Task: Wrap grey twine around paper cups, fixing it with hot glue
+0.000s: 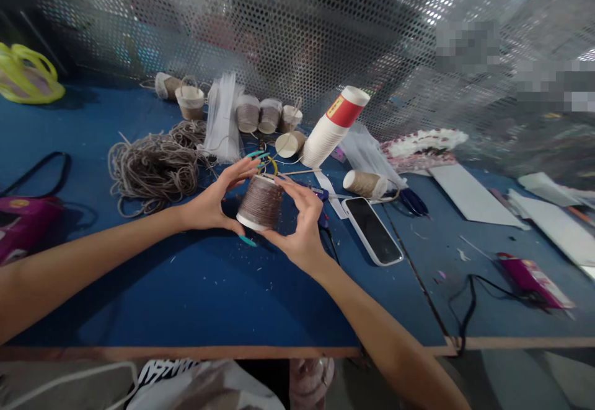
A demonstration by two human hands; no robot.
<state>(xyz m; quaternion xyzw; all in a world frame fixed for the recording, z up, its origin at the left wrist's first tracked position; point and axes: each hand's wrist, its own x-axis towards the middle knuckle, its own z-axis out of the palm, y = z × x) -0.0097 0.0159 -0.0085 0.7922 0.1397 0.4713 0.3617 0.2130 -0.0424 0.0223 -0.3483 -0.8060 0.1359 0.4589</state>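
A paper cup wrapped in grey-brown cord (pixel 261 202) is tilted above the blue table, its white rim toward me. My right hand (pixel 300 218) grips it, with fingers at the far end and thumb by the rim. On the other side, my left hand (pixel 220 196) curves around the cup with its fingers apart. Its thumb is close to the rim; whether it touches is unclear. Long teal nails show on that hand. Just behind the cup are yellow-handled scissors (pixel 273 165), partly hidden. A glue gun (pixel 320 194) lies partly behind my right hand.
Loose grey cord (pixel 155 165) is heaped at left. Several wrapped cups (pixel 248 113) and a leaning stack of white paper cups (pixel 328 131) stand behind. A phone (pixel 373 230), a cord-wrapped cup (pixel 365 184) and a magenta box (pixel 534 280) lie at right. Perforated metal mesh (pixel 279 26) backs the table.
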